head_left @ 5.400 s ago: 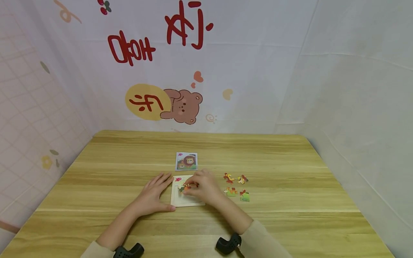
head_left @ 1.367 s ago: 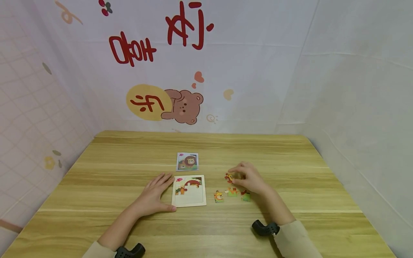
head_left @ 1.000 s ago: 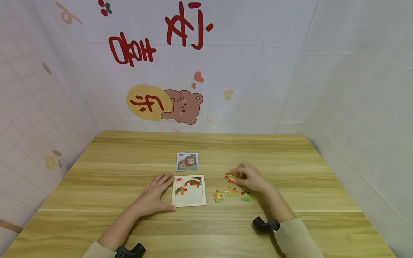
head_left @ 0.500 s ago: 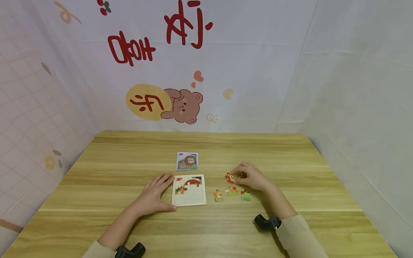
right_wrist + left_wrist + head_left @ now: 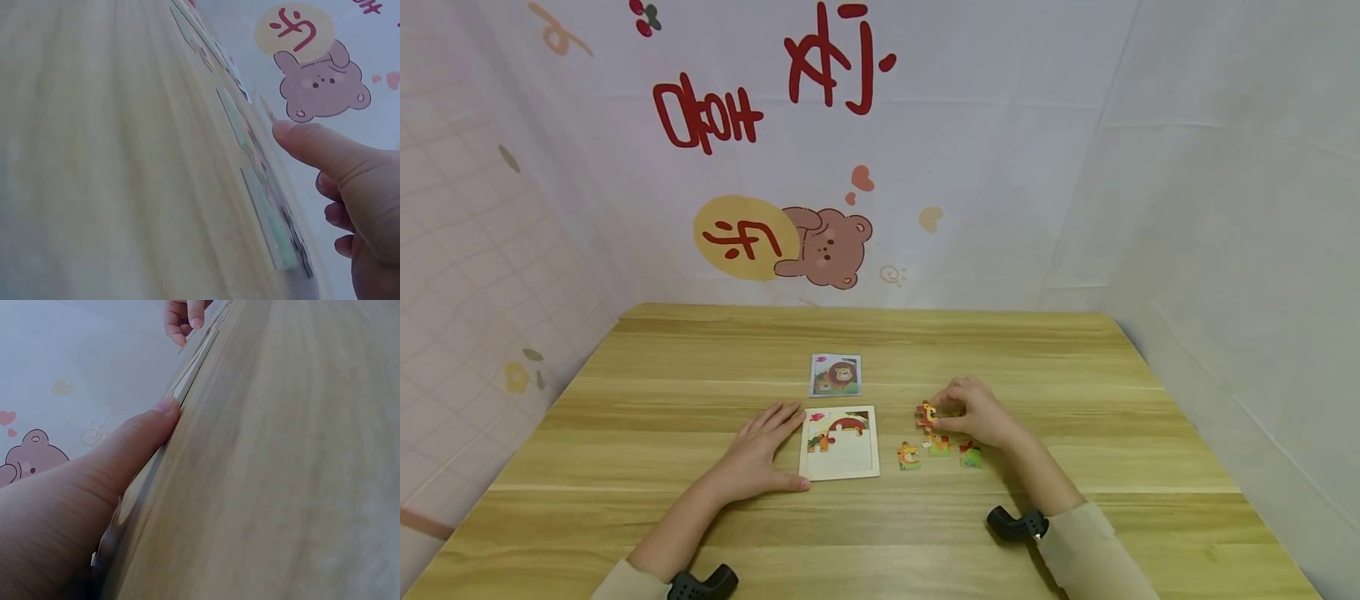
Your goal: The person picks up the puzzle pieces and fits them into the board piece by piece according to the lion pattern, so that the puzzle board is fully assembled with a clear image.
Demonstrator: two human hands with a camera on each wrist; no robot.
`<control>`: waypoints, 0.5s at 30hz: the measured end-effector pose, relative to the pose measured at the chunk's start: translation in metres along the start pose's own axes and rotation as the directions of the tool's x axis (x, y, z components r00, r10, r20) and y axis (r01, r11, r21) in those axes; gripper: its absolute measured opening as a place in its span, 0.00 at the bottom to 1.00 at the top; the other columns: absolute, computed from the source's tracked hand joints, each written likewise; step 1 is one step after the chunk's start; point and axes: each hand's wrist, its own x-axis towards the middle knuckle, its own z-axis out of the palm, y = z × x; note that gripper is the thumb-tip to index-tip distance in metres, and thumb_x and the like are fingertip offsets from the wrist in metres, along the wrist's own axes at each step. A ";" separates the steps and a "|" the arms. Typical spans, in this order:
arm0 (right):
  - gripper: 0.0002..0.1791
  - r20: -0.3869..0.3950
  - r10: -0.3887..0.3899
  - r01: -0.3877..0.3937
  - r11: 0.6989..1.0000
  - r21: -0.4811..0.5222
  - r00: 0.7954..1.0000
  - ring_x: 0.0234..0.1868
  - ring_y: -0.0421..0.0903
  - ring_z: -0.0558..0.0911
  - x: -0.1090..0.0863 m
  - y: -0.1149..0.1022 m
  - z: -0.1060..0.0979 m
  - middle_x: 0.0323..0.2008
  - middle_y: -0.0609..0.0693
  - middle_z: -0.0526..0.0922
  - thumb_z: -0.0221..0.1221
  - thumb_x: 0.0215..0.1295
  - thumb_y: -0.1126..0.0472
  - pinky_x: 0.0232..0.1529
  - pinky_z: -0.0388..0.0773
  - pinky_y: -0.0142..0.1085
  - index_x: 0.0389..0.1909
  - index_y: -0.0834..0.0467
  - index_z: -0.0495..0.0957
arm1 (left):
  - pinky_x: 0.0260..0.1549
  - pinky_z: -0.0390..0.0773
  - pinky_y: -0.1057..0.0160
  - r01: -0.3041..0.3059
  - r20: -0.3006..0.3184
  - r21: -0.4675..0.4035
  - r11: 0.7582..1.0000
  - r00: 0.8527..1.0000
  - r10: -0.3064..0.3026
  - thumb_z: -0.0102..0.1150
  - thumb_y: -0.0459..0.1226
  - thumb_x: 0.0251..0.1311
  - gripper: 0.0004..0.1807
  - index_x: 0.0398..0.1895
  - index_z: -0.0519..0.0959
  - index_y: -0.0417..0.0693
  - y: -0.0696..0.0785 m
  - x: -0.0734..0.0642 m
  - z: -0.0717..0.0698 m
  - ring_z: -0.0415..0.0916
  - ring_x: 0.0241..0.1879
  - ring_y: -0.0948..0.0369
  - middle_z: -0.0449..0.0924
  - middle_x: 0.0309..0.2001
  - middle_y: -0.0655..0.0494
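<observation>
"What's the right grip [image 5: 981, 414] holding?"

"A flat brown-and-yellow lion-face jigsaw piece [image 5: 927, 415], pinched between thumb and fingers."

"And the left grip [image 5: 758, 457]?"

"Spread wide, touching the square cream-framed puzzle tray [image 5: 841, 477], well left of the right grip."

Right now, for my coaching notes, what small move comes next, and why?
Probably carry the red-and-yellow jigsaw piece to the pale, square, wooden-looking tray: the right hand pinches it, the tray's lower area is bare, and the left hand touches its edge.
</observation>
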 end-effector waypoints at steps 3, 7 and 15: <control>0.15 -0.018 -0.014 0.014 1.000 0.023 1.000 0.42 0.43 0.68 0.001 -0.009 0.002 0.38 0.39 0.78 0.70 0.53 0.51 0.46 0.62 0.45 0.42 0.49 0.83 | 0.61 0.43 0.34 0.000 0.001 0.002 1.000 1.000 0.000 0.65 0.70 0.38 0.62 0.73 0.59 0.43 0.000 0.000 0.000 0.40 0.72 0.44 0.50 0.74 0.48; 0.15 -0.041 -0.070 0.070 0.997 0.009 0.997 0.40 0.42 0.69 0.003 -0.020 0.007 0.37 0.39 0.79 0.71 0.52 0.54 0.46 0.61 0.44 0.41 0.51 0.84 | 0.61 0.43 0.34 0.003 0.004 0.002 1.000 1.000 -0.003 0.65 0.70 0.38 0.62 0.73 0.59 0.43 0.000 0.000 0.000 0.40 0.72 0.44 0.50 0.74 0.48; 0.14 -0.077 -0.160 0.153 0.985 -0.082 0.984 0.38 0.39 0.69 0.008 -0.040 0.022 0.33 0.38 0.78 0.73 0.50 0.54 0.44 0.64 0.41 0.39 0.51 0.85 | 0.62 0.42 0.34 0.009 0.007 -0.001 1.000 1.000 -0.009 0.65 0.70 0.38 0.62 0.73 0.59 0.43 0.000 0.000 0.000 0.40 0.72 0.44 0.50 0.74 0.48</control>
